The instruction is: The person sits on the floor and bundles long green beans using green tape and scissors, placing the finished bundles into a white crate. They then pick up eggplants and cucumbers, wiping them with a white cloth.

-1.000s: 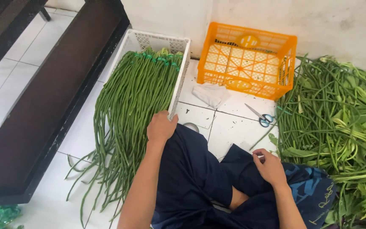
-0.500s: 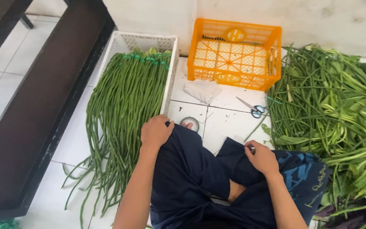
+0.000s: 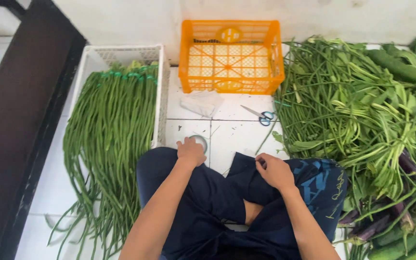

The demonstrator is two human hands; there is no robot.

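Since half a second ago both hands sit nearer centre: left hand (image 3: pixel 190 152) loosely curled, empty, on my knee touching the tape roll (image 3: pixel 199 142); right hand (image 3: pixel 274 170) half-closed, empty, on my lap.

The left hand (image 3: pixel 190 152) has left the long beans (image 3: pixel 111 139) for the small round tape roll (image 3: pixel 200 142).

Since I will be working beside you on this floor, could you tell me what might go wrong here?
The scissors lie loose on the tiled floor just ahead of the right hand, so a blind reach might meet the blades. The long beans spill past the white crate onto the floor and could get stepped on.
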